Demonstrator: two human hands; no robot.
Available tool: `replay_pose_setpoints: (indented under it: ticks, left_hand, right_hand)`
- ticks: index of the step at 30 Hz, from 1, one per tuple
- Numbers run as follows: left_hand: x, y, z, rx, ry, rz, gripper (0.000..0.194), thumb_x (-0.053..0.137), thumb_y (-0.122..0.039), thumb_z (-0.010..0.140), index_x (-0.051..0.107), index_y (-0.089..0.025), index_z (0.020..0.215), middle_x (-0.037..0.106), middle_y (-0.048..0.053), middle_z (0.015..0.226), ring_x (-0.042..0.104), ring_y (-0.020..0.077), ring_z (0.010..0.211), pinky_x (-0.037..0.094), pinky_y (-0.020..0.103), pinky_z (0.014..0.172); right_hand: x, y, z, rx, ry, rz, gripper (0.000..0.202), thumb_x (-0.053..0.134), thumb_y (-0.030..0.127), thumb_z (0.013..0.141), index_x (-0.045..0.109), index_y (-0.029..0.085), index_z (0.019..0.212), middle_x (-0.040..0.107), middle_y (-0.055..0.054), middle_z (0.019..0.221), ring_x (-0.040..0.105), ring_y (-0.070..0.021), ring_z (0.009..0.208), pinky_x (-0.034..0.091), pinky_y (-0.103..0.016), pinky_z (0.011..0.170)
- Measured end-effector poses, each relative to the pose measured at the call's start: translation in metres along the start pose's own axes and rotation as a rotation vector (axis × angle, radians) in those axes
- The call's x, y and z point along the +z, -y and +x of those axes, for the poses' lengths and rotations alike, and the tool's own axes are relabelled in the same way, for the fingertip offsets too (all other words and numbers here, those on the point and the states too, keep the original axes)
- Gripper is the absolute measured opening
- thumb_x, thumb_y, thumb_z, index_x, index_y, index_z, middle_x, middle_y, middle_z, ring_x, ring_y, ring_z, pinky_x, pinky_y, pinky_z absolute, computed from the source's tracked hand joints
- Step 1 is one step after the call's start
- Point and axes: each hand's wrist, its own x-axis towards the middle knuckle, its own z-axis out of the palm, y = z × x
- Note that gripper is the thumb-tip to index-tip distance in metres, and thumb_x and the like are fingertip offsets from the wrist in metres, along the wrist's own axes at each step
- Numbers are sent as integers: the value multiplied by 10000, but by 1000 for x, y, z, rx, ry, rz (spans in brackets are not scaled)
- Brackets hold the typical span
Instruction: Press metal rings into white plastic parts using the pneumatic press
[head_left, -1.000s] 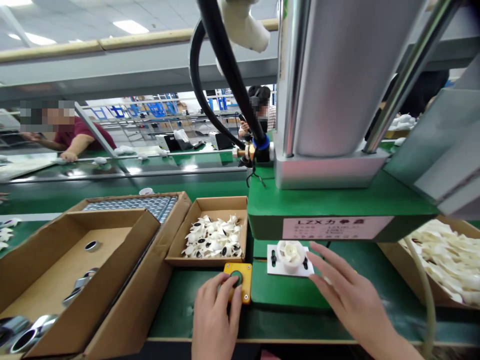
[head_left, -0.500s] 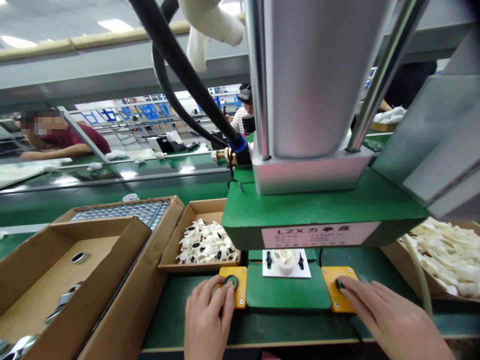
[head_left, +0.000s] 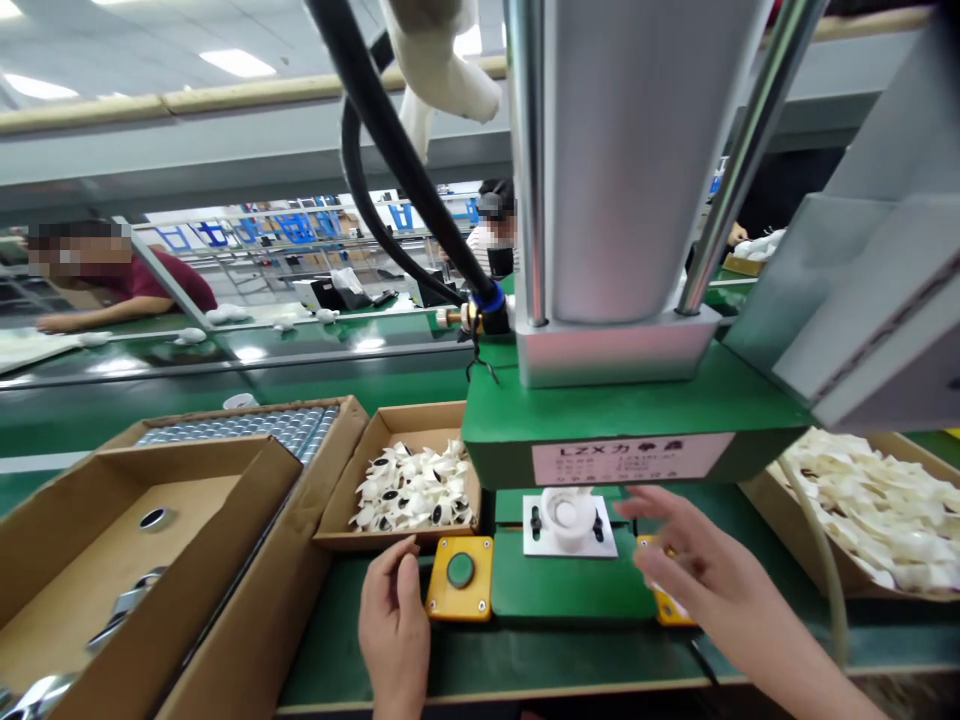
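Observation:
Just left of the left yellow button box [head_left: 480, 590], my left hand [head_left: 396, 625] rests with its fingers curled and nothing visible in them. The green button [head_left: 460, 571] on that box is uncovered. My right hand [head_left: 686, 570] is raised over the right yellow button box [head_left: 673, 608], fingers apart and slightly blurred, its fingertips near the press opening. Between the boxes a white plate with a round white holder [head_left: 568, 517] sits under the green press head [head_left: 637, 410]. No white bladed part shows in the holder.
A carton of white bladed parts [head_left: 412, 485] stands left of the press, with a carton of metal rings [head_left: 157, 560] farther left. Another carton of white parts [head_left: 889, 510] is at the right. A person [head_left: 142, 280] leans over the far bench.
Both hands have come off the buttons. My left hand moved a little left; my right hand rose toward the holder and opened. The white bladed part is no longer visible in the holder.

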Motion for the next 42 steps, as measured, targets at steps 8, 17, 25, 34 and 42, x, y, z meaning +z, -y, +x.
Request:
replay_pose_setpoints:
  ticks: [8,17,25,34,42]
  left_hand:
    - [-2,4,-10,-39,8,-77,269,426,-391,888,632,-220,907,638,45,929,590,209,870,454,319,781]
    - [2,-5,-14,-19,13,-133,243,430,-306,902,645,-208,846,634,49,878,583,194,867,449,312,785]
    - [-74,-49,-19,74,57,-106,187,526,-191,852,617,-241,1008,641,38,877,602,167,795,487,282,723]
    - [-226,-83,120,55,659,724,562,510,-101,683,532,-218,1232,510,83,1322,450,262,1223,335,385,1030]
    - [-202,-58,145,68,854,805,524,521,-153,647,551,-187,1169,579,104,1143,559,263,1034,430,334,888]
  right_hand:
    - [37,60,36,139,181,179,474,453,610,818,584,170,700,471,0,573,415,-85,484,331,-169,403]
    - [112,85,79,40,393,-72,478,509,526,799,516,278,1209,625,-17,764,567,-158,593,465,-248,502]
    - [134,62,106,-258,410,-243,484,443,589,838,496,336,1247,451,6,1358,482,-238,1189,450,-401,967]
    - [104,23,59,-360,505,-232,389,480,512,865,520,360,1221,507,19,1311,545,-176,1132,499,-221,901]
    - [90,1,44,-352,548,-244,375,479,504,863,519,399,1221,479,23,1343,563,-198,1113,508,-280,901]
